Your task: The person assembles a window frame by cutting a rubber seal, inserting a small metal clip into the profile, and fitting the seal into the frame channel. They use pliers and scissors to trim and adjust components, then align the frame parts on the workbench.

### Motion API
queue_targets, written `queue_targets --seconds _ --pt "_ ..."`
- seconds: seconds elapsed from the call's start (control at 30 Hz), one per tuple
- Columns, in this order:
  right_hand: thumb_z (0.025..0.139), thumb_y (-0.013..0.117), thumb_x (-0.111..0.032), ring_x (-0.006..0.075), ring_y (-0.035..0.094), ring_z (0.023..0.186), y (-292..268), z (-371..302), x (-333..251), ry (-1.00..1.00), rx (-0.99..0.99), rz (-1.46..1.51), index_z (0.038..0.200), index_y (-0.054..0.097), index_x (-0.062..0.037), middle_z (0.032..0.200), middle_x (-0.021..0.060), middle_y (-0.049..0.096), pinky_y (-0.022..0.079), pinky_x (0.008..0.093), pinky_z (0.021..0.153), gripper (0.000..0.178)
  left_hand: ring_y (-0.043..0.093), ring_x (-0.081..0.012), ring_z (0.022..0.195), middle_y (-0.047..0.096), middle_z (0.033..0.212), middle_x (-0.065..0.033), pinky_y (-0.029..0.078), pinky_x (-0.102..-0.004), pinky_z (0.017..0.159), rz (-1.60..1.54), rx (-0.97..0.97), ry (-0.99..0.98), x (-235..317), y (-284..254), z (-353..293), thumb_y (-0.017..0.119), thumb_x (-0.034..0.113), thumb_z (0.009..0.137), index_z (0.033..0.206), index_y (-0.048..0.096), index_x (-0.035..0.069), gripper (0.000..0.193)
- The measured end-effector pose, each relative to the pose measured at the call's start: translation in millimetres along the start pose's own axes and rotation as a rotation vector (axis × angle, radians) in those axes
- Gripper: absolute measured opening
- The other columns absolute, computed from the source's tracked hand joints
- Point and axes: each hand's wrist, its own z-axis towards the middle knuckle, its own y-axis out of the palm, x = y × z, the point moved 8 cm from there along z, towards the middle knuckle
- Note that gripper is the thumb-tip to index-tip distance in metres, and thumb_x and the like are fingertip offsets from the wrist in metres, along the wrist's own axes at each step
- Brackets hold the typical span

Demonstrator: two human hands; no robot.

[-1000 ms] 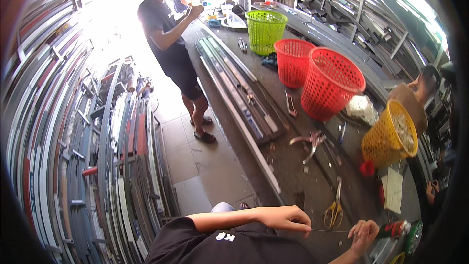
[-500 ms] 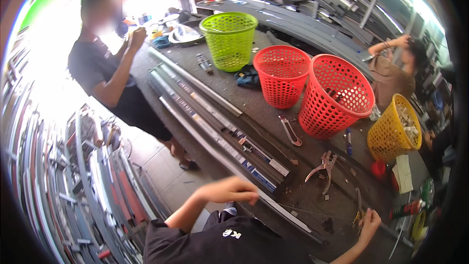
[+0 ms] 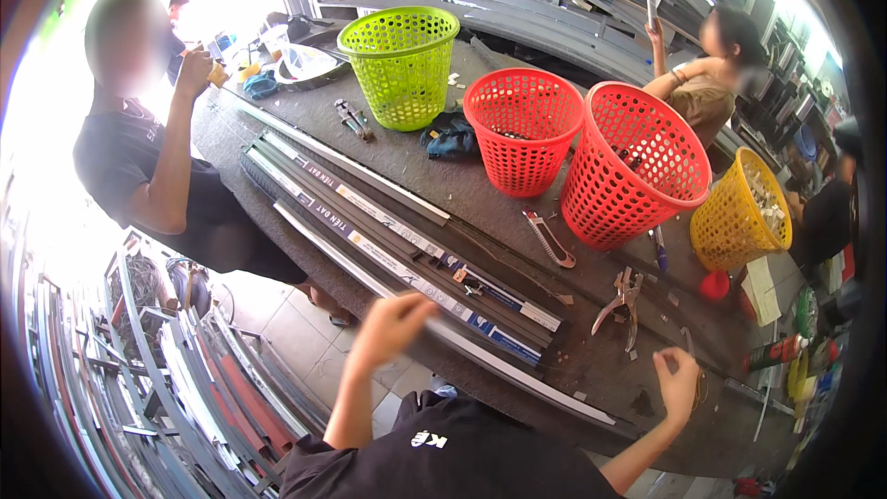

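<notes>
My left hand [image 3: 393, 325] is raised over the near edge of the workbench, beside a long pale metal strip [image 3: 517, 368]. Its fingers are bent and pressed together, slightly blurred; anything between them is too small to make out. Toward the bench's right end, my right hand [image 3: 679, 383] has thumb and fingers curled into a pinch, its contents also unclear. Behind that hand, a tool with yellow handles [image 3: 702, 390] is mostly hidden. Silver pliers [image 3: 625, 298] lie with jaws apart to the left of my right hand, and a red-and-grey utility knife [image 3: 548, 238] lies farther off.
Long labelled profiles [image 3: 397, 263] run along the bench [image 3: 591, 337]. A green basket [image 3: 402, 83], two red baskets [image 3: 522, 143] and a yellow basket [image 3: 735, 212] stand behind. One person [image 3: 139, 143] stands left; another [image 3: 707, 97] is at the far right. Metal lengths [image 3: 222, 370] fill the left rack.
My left hand has risen and moved left, away from my right hand. A thin line stretched between the hands earlier is no longer visible. The view has shifted, and the left person's hand is raised higher.
</notes>
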Motion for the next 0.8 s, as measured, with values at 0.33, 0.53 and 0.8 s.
queue_targets --seconds 0.33,0.53,0.8 --pt "0.090 0.074 -0.020 0.0099 0.061 0.076 177 -6 -193 -0.262 -0.741 0.751 0.123 0.064 -0.0023 0.110 0.0083 0.067 0.050 0.0262 0.067 0.039 0.062 -0.0297 0.060 0.063 0.070 -0.0113 0.049 -0.0385 0.053 0.066 0.118 0.523 1 121 -16 0.070 0.017 0.086 0.087 0.065 0.007 0.011" --pt "0.095 0.070 -0.023 0.0027 0.055 0.064 235 -3 -152 0.185 -0.833 0.912 0.109 0.068 -0.0018 0.073 -0.0006 0.066 0.041 0.0194 0.056 0.025 0.062 -0.0269 0.055 0.060 0.064 -0.0068 0.048 -0.0382 0.047 0.212 0.093 0.656 -1 135 -17 0.073 0.014 0.076 0.080 0.061 0.008 0.014" --pt "0.099 0.064 -0.028 0.0060 0.060 0.072 234 -1 -151 0.038 -0.800 0.827 0.107 0.066 0.0016 0.079 0.0051 0.068 0.049 0.0240 0.064 0.031 0.062 -0.0254 0.057 0.062 0.067 -0.0054 0.049 -0.0358 0.050 0.255 0.095 0.640 4 136 -13 0.073 0.015 0.076 0.076 0.059 0.009 0.015"
